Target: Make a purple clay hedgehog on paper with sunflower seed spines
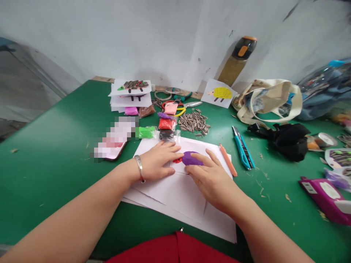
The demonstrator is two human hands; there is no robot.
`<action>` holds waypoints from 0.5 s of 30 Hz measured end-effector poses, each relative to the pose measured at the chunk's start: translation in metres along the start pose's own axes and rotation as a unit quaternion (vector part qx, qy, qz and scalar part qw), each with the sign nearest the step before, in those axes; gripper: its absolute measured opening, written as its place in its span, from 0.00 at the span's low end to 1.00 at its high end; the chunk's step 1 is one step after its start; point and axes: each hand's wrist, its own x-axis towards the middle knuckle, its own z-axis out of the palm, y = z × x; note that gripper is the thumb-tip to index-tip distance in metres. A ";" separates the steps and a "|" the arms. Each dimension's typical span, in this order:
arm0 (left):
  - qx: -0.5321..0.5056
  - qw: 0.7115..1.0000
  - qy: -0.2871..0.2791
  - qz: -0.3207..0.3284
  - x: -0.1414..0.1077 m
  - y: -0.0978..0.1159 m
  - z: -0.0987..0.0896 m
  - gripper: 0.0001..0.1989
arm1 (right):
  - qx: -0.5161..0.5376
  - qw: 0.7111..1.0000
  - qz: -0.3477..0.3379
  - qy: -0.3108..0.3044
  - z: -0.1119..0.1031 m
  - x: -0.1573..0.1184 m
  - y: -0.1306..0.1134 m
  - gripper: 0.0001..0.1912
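Note:
My left hand [157, 160], with a silver bangle at the wrist, lies flat on white paper [182, 191], fingers stretched out toward a small red piece with dark marks [178, 160]. Joined to that piece is a flat purple oval of modelling clay [189, 158]. My right hand [212, 177] rests over the oval's right side with fingers spread, the fingertips touching the clay and partly covering it. Neither hand grips anything. Just beyond the paper are bags of black clay [168, 136], red clay [166, 124] and green clay [146, 132].
Sunflower seeds [194, 122] lie in a pile behind the paper, near scissors [192, 104]. To the right are an orange clay tool [228, 160], a teal utility knife [243, 148] and a magenta box [325, 197]. A phone [116, 140] lies left; a hedgehog picture [219, 94] leans behind.

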 end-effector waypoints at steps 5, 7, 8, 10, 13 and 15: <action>0.000 0.999 0.029 0.015 0.000 0.000 0.000 0.28 | -0.005 1.000 0.016 -0.025 -0.003 0.002 -0.002 0.13; 0.000 1.000 0.024 0.009 0.001 0.000 0.001 0.28 | -0.003 1.000 0.016 -0.025 -0.005 0.002 -0.002 0.14; 0.000 1.000 0.020 0.004 0.001 0.000 0.001 0.28 | 0.001 1.000 0.013 -0.021 -0.006 0.002 -0.002 0.14; 0.000 1.000 0.014 -0.002 0.002 0.000 0.002 0.29 | 0.011 1.000 0.006 0.008 -0.009 0.002 -0.002 0.14; 0.003 1.000 0.019 -0.001 0.003 -0.001 0.002 0.29 | 0.011 0.999 0.008 0.050 -0.010 0.002 -0.001 0.13; 0.003 1.000 0.023 0.003 0.003 -0.001 0.003 0.28 | 0.004 1.000 0.009 0.027 -0.008 0.001 0.000 0.13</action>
